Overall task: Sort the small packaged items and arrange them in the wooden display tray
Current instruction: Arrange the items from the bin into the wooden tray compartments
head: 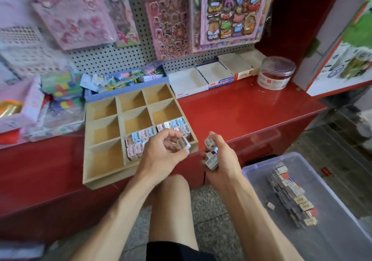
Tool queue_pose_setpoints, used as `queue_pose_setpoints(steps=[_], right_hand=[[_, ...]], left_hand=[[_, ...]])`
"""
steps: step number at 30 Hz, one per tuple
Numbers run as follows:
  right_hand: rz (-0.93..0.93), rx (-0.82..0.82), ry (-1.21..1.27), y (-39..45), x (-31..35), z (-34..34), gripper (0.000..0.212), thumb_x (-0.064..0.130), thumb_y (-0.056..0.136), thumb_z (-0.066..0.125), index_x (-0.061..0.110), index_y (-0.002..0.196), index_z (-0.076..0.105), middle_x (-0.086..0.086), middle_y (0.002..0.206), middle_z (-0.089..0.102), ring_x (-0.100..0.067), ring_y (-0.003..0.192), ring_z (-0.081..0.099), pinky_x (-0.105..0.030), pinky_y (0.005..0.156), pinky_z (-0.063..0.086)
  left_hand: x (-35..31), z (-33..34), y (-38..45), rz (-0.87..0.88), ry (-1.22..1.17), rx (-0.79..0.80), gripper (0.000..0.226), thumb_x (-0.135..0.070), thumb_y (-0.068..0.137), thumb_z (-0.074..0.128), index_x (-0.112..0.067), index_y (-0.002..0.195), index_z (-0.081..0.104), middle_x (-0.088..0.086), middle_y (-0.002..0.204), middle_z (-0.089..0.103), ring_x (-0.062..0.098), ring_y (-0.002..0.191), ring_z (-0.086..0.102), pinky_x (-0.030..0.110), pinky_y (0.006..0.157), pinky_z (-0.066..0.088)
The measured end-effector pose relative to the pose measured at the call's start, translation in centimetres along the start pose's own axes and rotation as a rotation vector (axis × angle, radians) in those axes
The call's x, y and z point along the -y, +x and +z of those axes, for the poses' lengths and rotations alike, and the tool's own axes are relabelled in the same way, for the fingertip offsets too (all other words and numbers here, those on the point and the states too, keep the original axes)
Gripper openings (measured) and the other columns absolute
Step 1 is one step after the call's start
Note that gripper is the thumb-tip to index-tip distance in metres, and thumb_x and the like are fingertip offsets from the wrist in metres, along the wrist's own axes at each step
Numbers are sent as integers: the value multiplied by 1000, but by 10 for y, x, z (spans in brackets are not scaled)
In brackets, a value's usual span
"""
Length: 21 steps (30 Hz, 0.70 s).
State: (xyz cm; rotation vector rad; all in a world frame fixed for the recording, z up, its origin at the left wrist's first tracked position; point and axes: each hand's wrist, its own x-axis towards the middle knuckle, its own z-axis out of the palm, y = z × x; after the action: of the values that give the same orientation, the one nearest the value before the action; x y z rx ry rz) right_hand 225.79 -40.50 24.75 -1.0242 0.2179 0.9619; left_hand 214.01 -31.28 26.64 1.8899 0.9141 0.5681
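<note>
Clear plastic with a white edge: the small packaged item (183, 144) is being pinched in the fingers of the left hand (163, 152), and it is hanging just over the near right corner of the wooden display tray (104, 178). The filled compartments lie directly ahead of and just below that hand, so the left hand is the nearer one for the placing; the item's long axis cannot be judged through the blur. The right hand (219, 158) is curling round several more packaged pieces (211, 160), held just beside the tray's right edge. Two near compartments are holding glossy pastel packets (138, 139), standing packed tight; the rest are showing bare pale wood. Outward, a translucent plastic bin (253, 169) is holding a row of further stock (291, 196) beside the glossy red counter (241, 107).
</note>
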Motion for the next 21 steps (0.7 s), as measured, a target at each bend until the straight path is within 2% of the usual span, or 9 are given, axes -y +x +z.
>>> queue_pose_setpoints(steps=[3,6,7,9,11,14,18,21], right_hand=[[48,43,-33,0,-3,12,18,19,94,66,10,79,60,-2,55,54,-14,44,47,-22,35,35],[64,72,-73,3,-7,19,20,22,95,66,8,81,64,-3,59,56,-13,46,48,-22,36,35],[65,77,-90,4,-8,21,21,23,95,65,7,81,65,-4,60,57,-12,46,48,-22,36,35],[64,86,-117,5,-10,23,22,24,96,65,5,83,67,-4,62,58,-12,47,48,-21,37,35],[64,91,-143,6,-12,24,22,24,96,65,5,86,68,-4,63,60,-12,48,49,-21,37,36],[58,97,-169,7,-14,25,23,25,96,64,3,90,68,-4,66,60,-12,49,50,-23,38,37],[50,113,-200,12,-20,29,26,26,98,60,1,101,67,-6,68,63,-13,52,50,-24,42,35],[54,116,-223,11,-22,33,25,24,99,57,1,98,66,-7,68,66,-13,52,50,-25,44,36]], left_hand=[[24,-25,15,-30,148,-99,33,-13,70,82,-30,92,66,-6,85,68,4,63,57,20,66,48],[42,-43,27,-64,322,-126,33,-14,72,81,-25,100,67,-6,94,65,6,69,56,10,61,40],[46,-48,30,-64,389,-128,32,-16,72,80,-26,100,67,-7,93,64,8,72,58,12,63,41],[51,-55,35,-51,475,-140,32,-19,70,80,-27,98,68,-9,89,63,13,77,61,28,73,49],[55,-62,38,-68,494,-156,33,-17,67,79,-28,96,67,-8,86,62,16,79,61,34,75,50],[59,-78,42,-113,485,-186,32,-14,68,77,-35,87,61,-8,91,64,16,79,64,36,74,53],[69,-94,48,-169,480,-191,30,-16,69,76,-35,86,61,-11,95,65,14,84,62,35,76,53],[73,-97,53,-169,491,-145,34,-13,69,78,-38,83,60,-10,99,64,13,89,62,39,81,54]])
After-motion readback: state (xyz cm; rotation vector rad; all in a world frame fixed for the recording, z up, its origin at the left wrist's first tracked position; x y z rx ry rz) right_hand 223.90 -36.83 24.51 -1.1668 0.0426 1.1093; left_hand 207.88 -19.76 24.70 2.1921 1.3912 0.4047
